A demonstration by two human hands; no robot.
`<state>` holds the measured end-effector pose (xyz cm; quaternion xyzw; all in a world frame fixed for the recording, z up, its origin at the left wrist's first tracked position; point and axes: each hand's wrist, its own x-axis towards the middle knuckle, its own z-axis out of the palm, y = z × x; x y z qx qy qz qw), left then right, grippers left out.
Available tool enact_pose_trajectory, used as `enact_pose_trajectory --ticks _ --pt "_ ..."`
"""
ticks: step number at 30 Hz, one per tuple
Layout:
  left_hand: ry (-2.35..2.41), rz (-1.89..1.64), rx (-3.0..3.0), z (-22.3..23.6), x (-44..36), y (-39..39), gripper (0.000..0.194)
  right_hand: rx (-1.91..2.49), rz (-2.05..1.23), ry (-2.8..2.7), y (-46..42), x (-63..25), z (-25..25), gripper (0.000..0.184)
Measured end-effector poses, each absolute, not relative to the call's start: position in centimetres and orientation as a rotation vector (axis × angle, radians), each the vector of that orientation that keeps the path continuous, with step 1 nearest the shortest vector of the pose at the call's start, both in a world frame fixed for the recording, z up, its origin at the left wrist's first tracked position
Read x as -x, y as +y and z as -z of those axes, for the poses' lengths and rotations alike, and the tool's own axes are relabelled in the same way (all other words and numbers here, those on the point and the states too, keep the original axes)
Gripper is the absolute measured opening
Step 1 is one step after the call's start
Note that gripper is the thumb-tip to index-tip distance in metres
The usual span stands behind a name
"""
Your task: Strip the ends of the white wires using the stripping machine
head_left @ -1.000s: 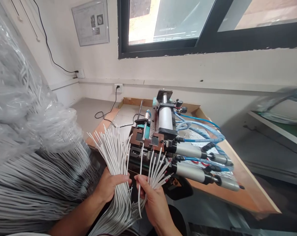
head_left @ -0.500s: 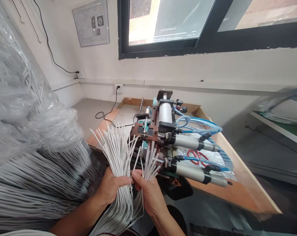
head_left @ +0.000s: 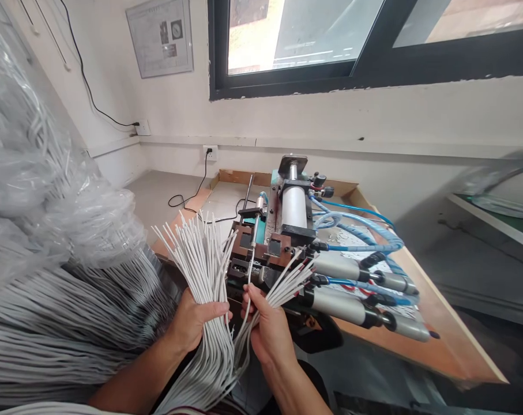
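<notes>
My left hand (head_left: 198, 320) is wrapped round a thick bundle of white cables (head_left: 200, 265), their cut ends fanned upward. Beside it, my right hand (head_left: 267, 323) pinches a single white cable (head_left: 249, 271) between thumb and finger. That cable's tip points up into the gap between the brown jaw blocks of a pneumatic machine (head_left: 293, 207). A smaller bunch of white cables (head_left: 289, 282) is also gripped in my right hand and leans to the right; some of its tips show dark or reddish ends.
Long grey cables (head_left: 71, 328) hang at the left under clear plastic wrapping (head_left: 57, 190). Blue air hoses (head_left: 373, 248) and silver cylinders (head_left: 343, 305) extend right from the machine. A wooden-edged tray (head_left: 443, 311) surrounds it, with cut scraps inside.
My right hand has moved slightly up and right, lifting one cable to the machine's jaws. Its smaller bunch now tilts right. The jaw blocks have parted, and the side cylinders have shifted right.
</notes>
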<state>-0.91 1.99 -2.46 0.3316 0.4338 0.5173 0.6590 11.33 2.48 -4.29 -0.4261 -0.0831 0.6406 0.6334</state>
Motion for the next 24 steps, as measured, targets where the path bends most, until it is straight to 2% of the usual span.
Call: enact_pose_trajectory --ticks 8,12,18,24 --pt "0.91 -1.154 -0.938 2.7 0.6 1.8 0.012 0.885 -1.681 -0.383 1.9 -11.3 4.0 0.028" --pt "0.933 -1.132 -0.962 2.3 0.5 1.6 0.016 0.966 -1.562 -0.476 0.8 -11.1 3.7 0.027" --pt "0.989 -1.159 -0.884 2.4 0.6 1.7 0.01 1.007 -1.295 -0.422 0.7 -10.9 4.5 0.023" --pt "1.015 -1.203 -0.766 2.2 0.5 1.9 0.016 1.004 -1.377 -0.109 2.7 -11.0 4.2 0.026"
